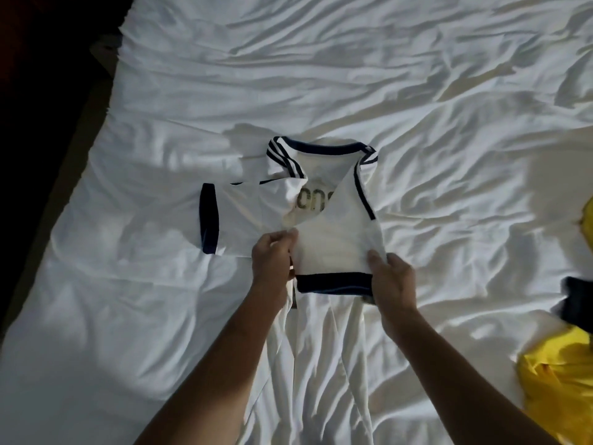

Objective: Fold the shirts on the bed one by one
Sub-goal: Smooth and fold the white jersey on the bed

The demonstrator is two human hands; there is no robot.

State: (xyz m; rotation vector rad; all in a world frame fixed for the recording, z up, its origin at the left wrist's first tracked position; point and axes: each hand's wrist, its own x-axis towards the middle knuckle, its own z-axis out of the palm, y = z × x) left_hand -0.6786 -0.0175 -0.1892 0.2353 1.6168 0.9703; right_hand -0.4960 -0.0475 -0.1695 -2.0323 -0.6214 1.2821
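Observation:
A white jersey with navy trim lies on the bed, back up, its collar pointing away from me. Its right sleeve is folded across the middle, the navy cuff toward me. The left sleeve is spread flat to the left with its navy cuff outermost. My left hand pinches the left edge of the folded sleeve. My right hand grips that sleeve's right corner at the navy cuff. The jersey's lower part runs down between my forearms.
The bed has a rumpled white sheet. A crumpled yellow garment lies at the right edge, with a dark cloth just above it. The bed's left edge drops into a dark floor.

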